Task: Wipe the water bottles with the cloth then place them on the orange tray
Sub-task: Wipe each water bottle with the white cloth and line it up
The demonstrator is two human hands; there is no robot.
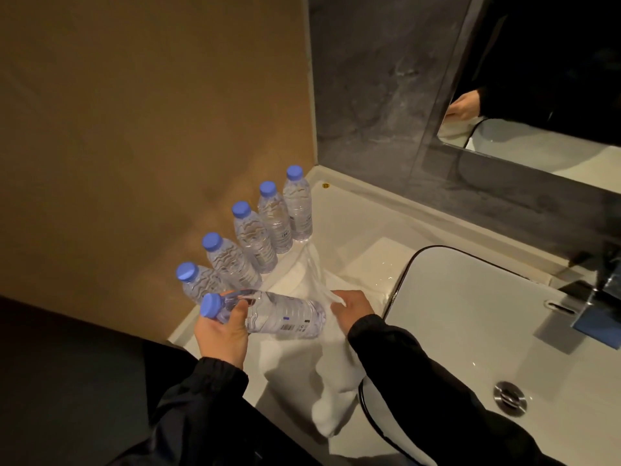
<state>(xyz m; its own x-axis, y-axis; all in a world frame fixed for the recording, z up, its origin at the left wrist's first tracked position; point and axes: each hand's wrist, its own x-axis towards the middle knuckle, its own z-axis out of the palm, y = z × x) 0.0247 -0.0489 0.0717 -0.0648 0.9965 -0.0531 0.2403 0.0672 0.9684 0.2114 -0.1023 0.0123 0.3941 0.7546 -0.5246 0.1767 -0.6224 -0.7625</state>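
One bottle (279, 316) lies sideways in the left hand (223, 331), cap pointing left; right hand (353, 309) pinches the cloth (336, 381).

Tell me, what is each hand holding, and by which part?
Left hand holds a clear plastic blue-capped bottle near its neck, lying sideways. Right hand pinches the white cloth at a bunched fold.

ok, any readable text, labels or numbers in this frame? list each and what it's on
None legible.
Held bottle: barcode and small print on the label, too blurred to read.
Standing bottles: dark label marks, too small to read.
Counter: small yellow sticker near the back corner, unreadable.
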